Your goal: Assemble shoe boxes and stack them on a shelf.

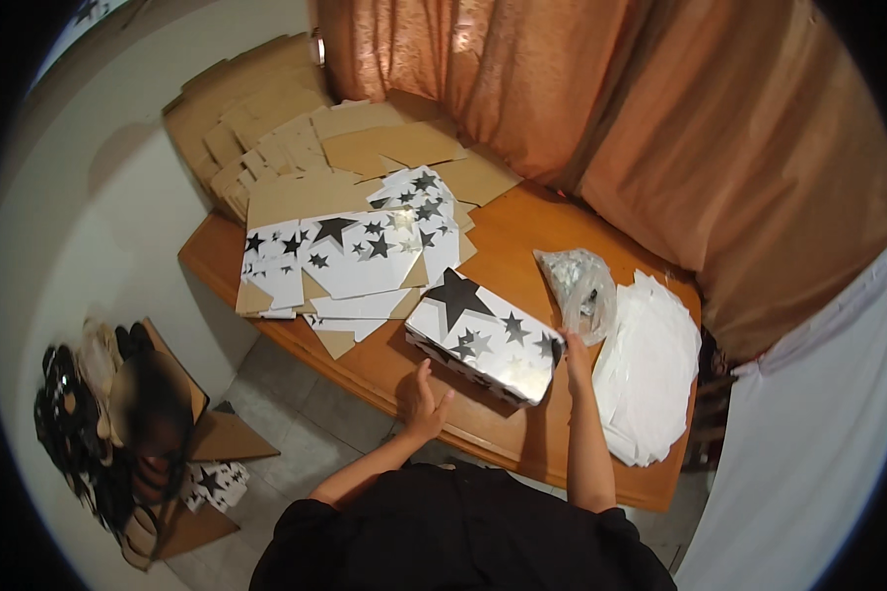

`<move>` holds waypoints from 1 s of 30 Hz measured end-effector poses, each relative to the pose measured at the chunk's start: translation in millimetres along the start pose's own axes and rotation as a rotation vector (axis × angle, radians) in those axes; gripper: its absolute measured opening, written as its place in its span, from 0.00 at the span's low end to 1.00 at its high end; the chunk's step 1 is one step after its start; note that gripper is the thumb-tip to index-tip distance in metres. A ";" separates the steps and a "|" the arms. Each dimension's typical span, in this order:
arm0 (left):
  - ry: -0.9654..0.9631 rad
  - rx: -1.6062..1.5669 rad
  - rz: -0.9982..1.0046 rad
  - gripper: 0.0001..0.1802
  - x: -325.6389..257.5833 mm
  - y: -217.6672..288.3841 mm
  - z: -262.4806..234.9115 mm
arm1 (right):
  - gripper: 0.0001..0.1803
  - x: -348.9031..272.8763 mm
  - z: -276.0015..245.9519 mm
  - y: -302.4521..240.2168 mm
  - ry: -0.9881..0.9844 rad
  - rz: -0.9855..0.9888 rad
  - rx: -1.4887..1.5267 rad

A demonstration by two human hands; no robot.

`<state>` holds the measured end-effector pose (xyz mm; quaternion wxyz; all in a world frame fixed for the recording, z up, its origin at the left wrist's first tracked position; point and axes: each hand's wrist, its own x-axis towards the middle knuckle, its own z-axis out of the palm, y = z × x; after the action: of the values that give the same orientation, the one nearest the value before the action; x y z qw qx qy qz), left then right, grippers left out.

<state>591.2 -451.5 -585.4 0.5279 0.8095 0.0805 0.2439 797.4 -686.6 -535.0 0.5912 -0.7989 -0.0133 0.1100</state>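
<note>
A closed white cardboard box with black and grey stars lies at a slant near the table's front edge. My right hand grips its right end, the fingers partly hidden behind the corner. My left hand is just off the box's near long side, fingers apart and holding nothing. Left of the box lie flat, unfolded star-printed cardboard sheets, overlapping one another. Beyond the box's right end sits a clear plastic bag with contents I cannot make out.
A stack of white paper sheets covers the right of the wooden table. Brown flattened cardboard piles up at the back left. An orange curtain hangs behind. At lower left stand black strappy items and cardboard pieces.
</note>
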 end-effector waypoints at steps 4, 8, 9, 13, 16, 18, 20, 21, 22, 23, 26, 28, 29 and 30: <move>-0.073 -0.249 -0.180 0.46 -18.4 16.5 35.9 | 0.29 -19.9 6.4 43.3 -0.261 -0.005 0.109; 0.210 -0.575 -0.276 0.48 -28.7 31.9 74.0 | 0.27 -75.6 19.2 40.3 -0.416 -0.178 0.118; 0.261 -0.658 -0.305 0.49 -27.4 54.2 71.8 | 0.27 -94.8 13.6 14.6 -0.454 -0.192 0.127; 0.343 -0.747 -0.342 0.48 -26.2 120.0 28.6 | 0.39 -101.5 -15.0 -27.7 -0.747 -0.347 0.327; 0.339 -1.088 -0.363 0.48 -42.0 152.0 -5.7 | 0.47 -111.9 -12.0 -62.8 -0.874 -0.614 0.174; 0.421 -1.092 -0.290 0.49 -62.8 172.9 -36.7 | 0.47 -135.0 9.1 -96.2 -0.943 -0.739 0.123; 0.490 -1.073 -0.184 0.51 -89.5 189.7 -64.7 | 0.55 -145.5 34.0 -107.3 -1.042 -0.931 -0.017; 0.537 -1.046 -0.161 0.51 -101.4 200.0 -82.8 | 0.55 -158.0 50.4 -117.6 -1.088 -0.955 0.005; 0.549 -0.955 -0.075 0.51 -112.8 212.4 -101.7 | 0.54 -176.9 66.7 -129.7 -1.126 -0.946 0.120; 0.558 -0.861 0.009 0.51 -125.4 227.1 -120.3 | 0.54 -194.4 82.0 -139.9 -1.162 -0.933 0.233; 0.641 -0.673 0.079 0.54 -161.7 261.8 -171.0 | 0.58 -238.4 127.0 -160.2 -1.359 -0.819 0.305; 0.689 -0.553 0.174 0.60 -187.6 279.6 -200.7 | 0.59 -274.7 151.3 -185.1 -1.430 -0.840 0.327; 0.725 -0.475 0.232 0.63 -200.1 286.5 -214.9 | 0.59 -292.1 164.0 -195.0 -1.457 -0.848 0.332; 0.737 -0.391 0.270 0.64 -208.9 298.5 -229.3 | 0.59 -309.1 174.9 -204.0 -1.496 -0.866 0.372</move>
<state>261.8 -473.8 -309.1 0.5706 0.5565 0.1094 0.5939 484.6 -507.3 -340.6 0.5377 -0.3333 -0.6800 0.3706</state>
